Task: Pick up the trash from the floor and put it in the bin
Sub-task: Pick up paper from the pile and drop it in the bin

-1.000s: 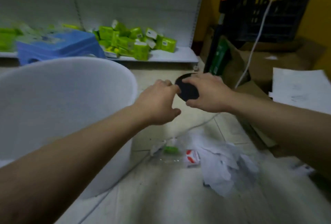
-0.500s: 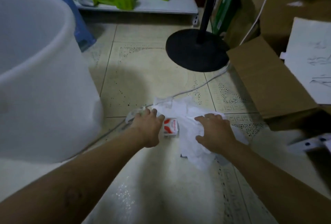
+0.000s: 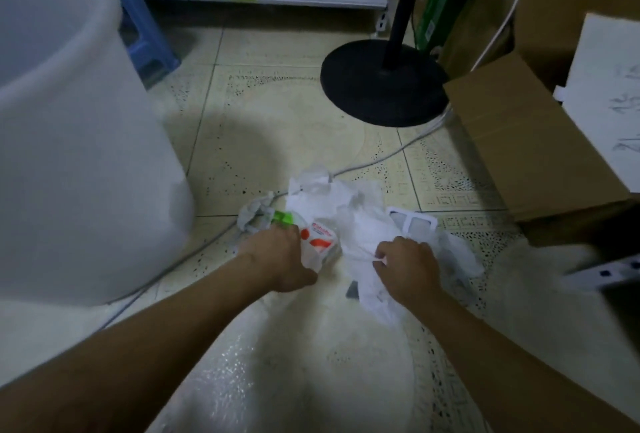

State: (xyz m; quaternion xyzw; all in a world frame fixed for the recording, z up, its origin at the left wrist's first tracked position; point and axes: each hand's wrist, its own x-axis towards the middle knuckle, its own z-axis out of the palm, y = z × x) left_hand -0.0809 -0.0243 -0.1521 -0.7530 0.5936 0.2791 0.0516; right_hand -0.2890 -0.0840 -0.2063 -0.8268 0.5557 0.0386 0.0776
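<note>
both forearms reach down to the tiled floor (image 3: 277, 141), and the step in hand looks to be the gathering of the trash, with nothing yet lifted clear. the left hand (image 3: 280, 257) is curled around a clear plastic bottle (image 3: 317, 245) with a red and white label, fingers wrapped over its near end, so it seems to have hold of it though the bottle lies low against the floor. the right hand (image 3: 407, 269) is closed on the crumpled white paper (image 3: 356, 221), pinching a fold of it between thumb and fingers; how much of the heap it has, i cannot tell. just beyond lie a small grey wad (image 3: 254, 212) and a white framed piece (image 3: 410, 219), both loose, with a white cable (image 3: 377, 158) running under the pile. the white bin (image 3: 69, 120) stands close on the left, its mouth high above the floor. the next move, as i judge it, calls for raising both loads together and swinging them left over the rim, keeping clear of the cable. farther off stand a black round stand base (image 3: 381, 86) and a cardboard box (image 3: 530, 141).
</note>
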